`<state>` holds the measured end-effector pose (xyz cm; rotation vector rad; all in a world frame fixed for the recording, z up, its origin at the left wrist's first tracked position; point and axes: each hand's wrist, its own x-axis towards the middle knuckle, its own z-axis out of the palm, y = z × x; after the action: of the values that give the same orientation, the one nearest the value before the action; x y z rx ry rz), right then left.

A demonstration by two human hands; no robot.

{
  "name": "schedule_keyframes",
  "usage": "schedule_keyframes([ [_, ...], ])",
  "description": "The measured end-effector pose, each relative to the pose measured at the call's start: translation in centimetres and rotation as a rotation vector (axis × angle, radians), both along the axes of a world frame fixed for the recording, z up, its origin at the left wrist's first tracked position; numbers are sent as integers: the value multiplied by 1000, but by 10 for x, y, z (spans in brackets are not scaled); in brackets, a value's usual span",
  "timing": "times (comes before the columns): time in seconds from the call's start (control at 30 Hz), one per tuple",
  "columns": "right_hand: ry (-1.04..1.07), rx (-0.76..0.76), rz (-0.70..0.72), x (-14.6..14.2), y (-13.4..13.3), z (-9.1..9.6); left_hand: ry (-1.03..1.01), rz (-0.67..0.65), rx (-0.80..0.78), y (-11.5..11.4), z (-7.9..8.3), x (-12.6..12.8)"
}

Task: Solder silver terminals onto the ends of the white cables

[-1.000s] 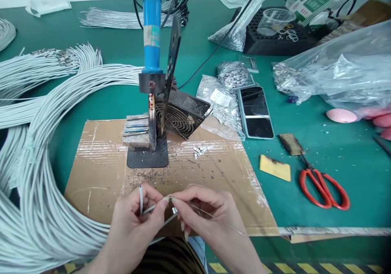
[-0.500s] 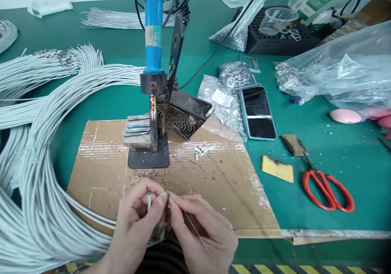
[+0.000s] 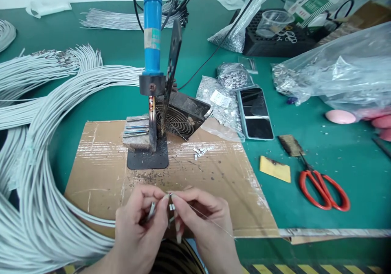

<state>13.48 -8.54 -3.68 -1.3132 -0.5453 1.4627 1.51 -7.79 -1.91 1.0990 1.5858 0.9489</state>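
My left hand [image 3: 139, 225] is closed in a pinch, with a short white cable end [image 3: 152, 209] sticking up from its curled fingers. Thumb and forefinger of my right hand [image 3: 204, 219] are pinched too, their tips meeting those of the left. A thin silvery wire [image 3: 210, 220] trails from the right fingers across the back of that hand. Small shiny metal pieces [image 3: 172, 207] show just below the fingertips. What exactly lies between the tips is too small to make out. Ahead of both hands, a blue-handled soldering iron [image 3: 152, 54] hangs tip down over a black base plate [image 3: 148, 160].
Thick bundles of white cable [image 3: 36, 176] fill the left side. Cardboard [image 3: 100, 168] covers the bench, with small metal clips [image 3: 201, 152] on it. A small fan [image 3: 180, 119] leans behind the iron. Rightward lie a phone [image 3: 255, 113], a yellow sponge [image 3: 275, 169] and red-handled scissors [image 3: 324, 190].
My right hand has turned and its fingers have spread more; the thin wire now runs farther to the right. The small metal pieces show more plainly below the fingertips.
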Motion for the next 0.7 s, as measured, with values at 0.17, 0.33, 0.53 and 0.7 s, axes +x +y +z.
schedule_keyframes([
  [0.17,-412,370,-134,-8,0,-11,-289,-1,-231,10,12,2],
  [0.33,-614,558,91,13,9,3,-226,-85,-267,20,20,-4],
  [0.53,-131,71,22,28,18,12,-180,-73,-239,23,23,-7],
  [0.7,-11,-18,142,29,18,10,-112,-40,-212,22,24,-6],
])
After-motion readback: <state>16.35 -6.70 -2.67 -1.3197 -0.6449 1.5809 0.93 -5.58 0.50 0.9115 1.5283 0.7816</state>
